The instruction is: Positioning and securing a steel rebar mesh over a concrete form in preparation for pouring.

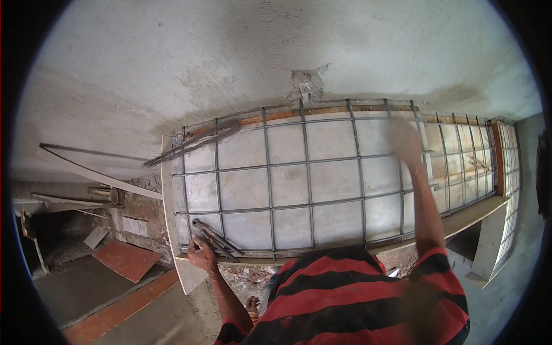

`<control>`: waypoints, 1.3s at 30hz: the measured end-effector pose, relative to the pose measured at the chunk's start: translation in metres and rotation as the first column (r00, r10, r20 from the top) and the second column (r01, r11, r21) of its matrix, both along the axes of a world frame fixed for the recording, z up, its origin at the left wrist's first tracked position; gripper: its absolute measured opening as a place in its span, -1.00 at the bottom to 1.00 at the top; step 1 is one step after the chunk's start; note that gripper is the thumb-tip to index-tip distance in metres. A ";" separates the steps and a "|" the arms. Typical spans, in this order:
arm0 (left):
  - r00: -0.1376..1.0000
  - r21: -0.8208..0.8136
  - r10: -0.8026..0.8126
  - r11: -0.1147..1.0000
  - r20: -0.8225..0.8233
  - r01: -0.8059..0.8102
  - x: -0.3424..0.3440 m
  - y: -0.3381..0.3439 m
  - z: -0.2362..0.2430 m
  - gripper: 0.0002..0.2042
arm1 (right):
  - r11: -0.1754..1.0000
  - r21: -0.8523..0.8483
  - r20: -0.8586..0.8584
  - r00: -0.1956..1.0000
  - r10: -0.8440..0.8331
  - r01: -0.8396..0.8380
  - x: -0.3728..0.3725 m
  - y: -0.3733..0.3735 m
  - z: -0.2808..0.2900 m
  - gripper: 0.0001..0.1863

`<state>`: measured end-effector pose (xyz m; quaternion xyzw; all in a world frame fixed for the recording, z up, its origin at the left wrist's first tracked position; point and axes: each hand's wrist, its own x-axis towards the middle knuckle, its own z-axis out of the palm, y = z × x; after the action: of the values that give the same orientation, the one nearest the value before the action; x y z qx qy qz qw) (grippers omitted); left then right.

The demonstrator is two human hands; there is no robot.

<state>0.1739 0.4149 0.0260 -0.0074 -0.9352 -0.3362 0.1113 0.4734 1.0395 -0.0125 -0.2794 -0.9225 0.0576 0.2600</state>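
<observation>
A steel rebar grid [310,205] lies over pale panels in a long board-edged frame [500,161]. At its lower left my left hand [201,253] has curled fingers beside dark metal tools [221,238] lying on the grid; what it grips, if anything, is too small to make out. My right hand [405,141] is smeared by motion over the grid's upper right, so its fingers cannot be read. A bundle of thin wire [195,141] rests across the upper left of the grid. My striped sleeves and shirt fill the lower middle.
A rough plaster wall [241,57] runs behind the frame. A long bent strip [103,175] projects leftward. Down at the left are a red tile [123,259], grey cement floor [75,293] and several loose boards. A board ledge [468,210] borders the grid's near right edge, with rubble below.
</observation>
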 end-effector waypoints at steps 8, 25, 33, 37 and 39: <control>0.992 -0.187 0.103 0.976 -0.075 -0.115 -0.014 -0.022 -0.021 -0.53 | 0.915 -0.278 -0.037 0.949 -0.313 0.291 0.032 -0.149 0.041 -0.60; 0.995 -0.023 0.103 0.994 0.017 -0.103 -0.004 -0.014 -0.009 -0.48 | 0.881 0.001 0.014 0.881 -0.474 0.474 0.065 -0.189 0.006 -0.58; 0.992 -0.040 0.022 0.999 -0.124 -0.028 -0.013 -0.030 -0.031 -0.52 | 0.890 0.014 0.053 0.889 -0.455 0.455 0.064 -0.191 0.001 -0.59; 0.991 -0.185 0.108 0.975 -0.079 -0.121 -0.015 -0.032 -0.027 -0.56 | 0.885 0.065 0.064 0.883 -0.465 0.461 0.064 -0.192 0.007 -0.60; 0.984 -0.205 0.157 0.964 -0.086 -0.171 -0.013 -0.025 -0.025 -0.55 | 0.872 0.099 0.056 0.872 -0.486 0.480 0.064 -0.190 0.002 -0.62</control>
<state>0.1610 0.3897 0.0008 0.0466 -0.9586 -0.2242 0.1695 0.5376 0.8497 -0.0105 -0.4922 -0.8345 -0.0582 0.2408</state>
